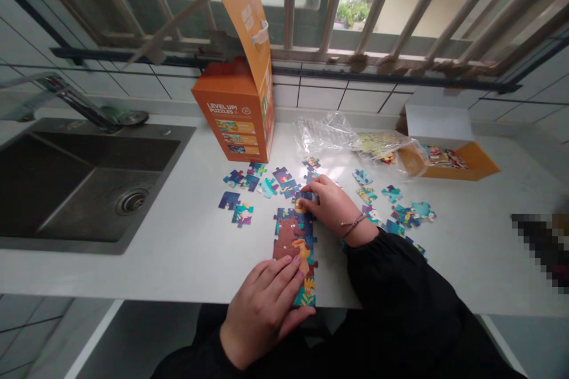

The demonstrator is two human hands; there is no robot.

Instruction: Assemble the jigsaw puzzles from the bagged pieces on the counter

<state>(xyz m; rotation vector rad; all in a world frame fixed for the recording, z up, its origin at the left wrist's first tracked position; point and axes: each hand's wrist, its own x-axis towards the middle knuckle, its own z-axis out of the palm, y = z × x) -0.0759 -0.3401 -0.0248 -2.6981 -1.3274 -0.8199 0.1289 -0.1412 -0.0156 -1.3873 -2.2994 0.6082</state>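
A partly joined jigsaw puzzle (pixel 288 230) with a brown bear and a yellow animal lies near the counter's front edge. Across its lower left part rests my left hand (pixel 269 293), fingers stretched out flat on the pieces. My right hand (pixel 326 204) pinches a dark blue puzzle piece (pixel 304 204) with a yellow shape at the top right of the joined part. Whether that piece is locked in, I cannot tell. Loose puzzle pieces (pixel 268 187) are scattered beyond the joined part, and more loose pieces (pixel 405 215) lie to the right, beside my right forearm.
An orange puzzle box (pixel 235 112) stands with its lid up at the back. Right of it lie a clear plastic bag (pixel 326 133) and an open yellow box (pixel 478 161) with pieces inside. A sink (pixel 153 189) with a faucet (pixel 84 109) is at left; window bars (pixel 291 6) rise behind.
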